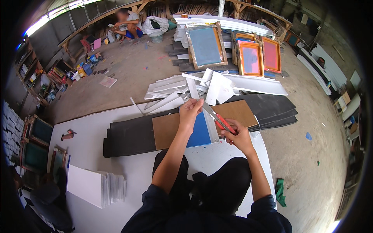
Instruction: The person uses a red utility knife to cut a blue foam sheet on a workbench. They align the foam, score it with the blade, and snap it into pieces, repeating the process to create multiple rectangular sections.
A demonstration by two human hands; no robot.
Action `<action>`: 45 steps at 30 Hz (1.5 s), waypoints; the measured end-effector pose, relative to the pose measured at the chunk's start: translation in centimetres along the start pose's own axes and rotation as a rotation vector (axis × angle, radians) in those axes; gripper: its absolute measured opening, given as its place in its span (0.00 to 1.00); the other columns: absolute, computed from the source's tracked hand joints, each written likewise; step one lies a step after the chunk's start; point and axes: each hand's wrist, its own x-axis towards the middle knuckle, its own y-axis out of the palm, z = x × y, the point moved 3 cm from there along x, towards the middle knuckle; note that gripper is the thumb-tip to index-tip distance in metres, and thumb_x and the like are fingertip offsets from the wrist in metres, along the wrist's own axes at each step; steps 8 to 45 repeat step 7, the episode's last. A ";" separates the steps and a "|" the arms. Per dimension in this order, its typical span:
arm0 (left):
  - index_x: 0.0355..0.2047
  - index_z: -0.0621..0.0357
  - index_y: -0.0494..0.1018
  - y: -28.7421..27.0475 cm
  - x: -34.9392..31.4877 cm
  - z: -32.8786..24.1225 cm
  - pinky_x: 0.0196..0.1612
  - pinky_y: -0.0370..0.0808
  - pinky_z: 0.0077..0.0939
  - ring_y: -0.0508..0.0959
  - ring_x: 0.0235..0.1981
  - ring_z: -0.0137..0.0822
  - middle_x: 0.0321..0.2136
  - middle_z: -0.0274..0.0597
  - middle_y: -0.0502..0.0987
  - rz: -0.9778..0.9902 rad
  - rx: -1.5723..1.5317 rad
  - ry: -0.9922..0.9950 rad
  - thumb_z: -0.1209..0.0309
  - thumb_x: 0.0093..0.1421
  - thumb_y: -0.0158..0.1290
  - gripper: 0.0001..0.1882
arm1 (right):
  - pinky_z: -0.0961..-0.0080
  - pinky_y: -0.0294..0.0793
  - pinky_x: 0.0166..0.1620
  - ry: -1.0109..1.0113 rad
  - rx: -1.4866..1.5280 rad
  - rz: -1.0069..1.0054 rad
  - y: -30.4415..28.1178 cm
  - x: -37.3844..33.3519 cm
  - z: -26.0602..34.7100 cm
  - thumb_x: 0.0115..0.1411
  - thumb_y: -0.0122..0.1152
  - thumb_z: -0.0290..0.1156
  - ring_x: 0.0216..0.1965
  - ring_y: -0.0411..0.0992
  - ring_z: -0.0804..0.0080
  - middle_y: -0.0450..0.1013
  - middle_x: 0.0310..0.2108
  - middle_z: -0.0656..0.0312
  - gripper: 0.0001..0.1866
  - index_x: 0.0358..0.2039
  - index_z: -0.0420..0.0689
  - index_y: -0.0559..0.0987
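Note:
In my right hand (pixel 237 136) is a red-handled cutter knife (pixel 222 121), its grey metal part slanting up and left. The fingers of my left hand (pixel 190 112) are pinched together by the far end of that grey part; what they grip is too small to tell. Below the knife, a pale strip (pixel 212 130) lies along the right edge of a blue sheet (pixel 199 132). Brown boards (pixel 165 130) lie to either side of the blue sheet, on top of long black sheets (pixel 128 134).
White offcuts (pixel 167 87) are heaped beyond the black sheets. Framed screens (pixel 206 46) lean farther back. At left on the white board (pixel 89 136) are a stack of white sheets (pixel 85 184) and a small red tool (pixel 68 134). Another person (pixel 130 25) crouches far left.

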 end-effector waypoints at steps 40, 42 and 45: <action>0.27 0.58 0.73 0.4 -0.7 1.3 0.34 0.69 0.16 0.70 0.24 0.21 0.23 0.30 0.73 0.056 0.031 -0.062 0.64 0.53 0.58 0.11 | 0.86 0.61 0.15 0.020 -0.026 -0.018 0.8 1.2 -1.0 0.51 0.62 0.25 0.14 0.64 0.83 0.70 0.18 0.63 0.21 0.47 0.35 0.70; 0.27 0.58 0.73 0.4 -0.7 1.3 0.34 0.69 0.16 0.70 0.24 0.21 0.23 0.30 0.73 0.056 0.031 -0.062 0.64 0.53 0.58 0.11 | 0.86 0.61 0.15 0.020 -0.026 -0.018 0.8 1.2 -1.0 0.51 0.62 0.25 0.14 0.64 0.83 0.70 0.18 0.63 0.21 0.47 0.35 0.70; 0.27 0.58 0.73 0.4 -0.7 1.3 0.34 0.69 0.16 0.70 0.24 0.21 0.23 0.30 0.73 0.056 0.031 -0.062 0.64 0.53 0.58 0.11 | 0.86 0.61 0.15 0.020 -0.026 -0.018 0.8 1.2 -1.0 0.51 0.62 0.25 0.14 0.64 0.83 0.70 0.18 0.63 0.21 0.47 0.35 0.70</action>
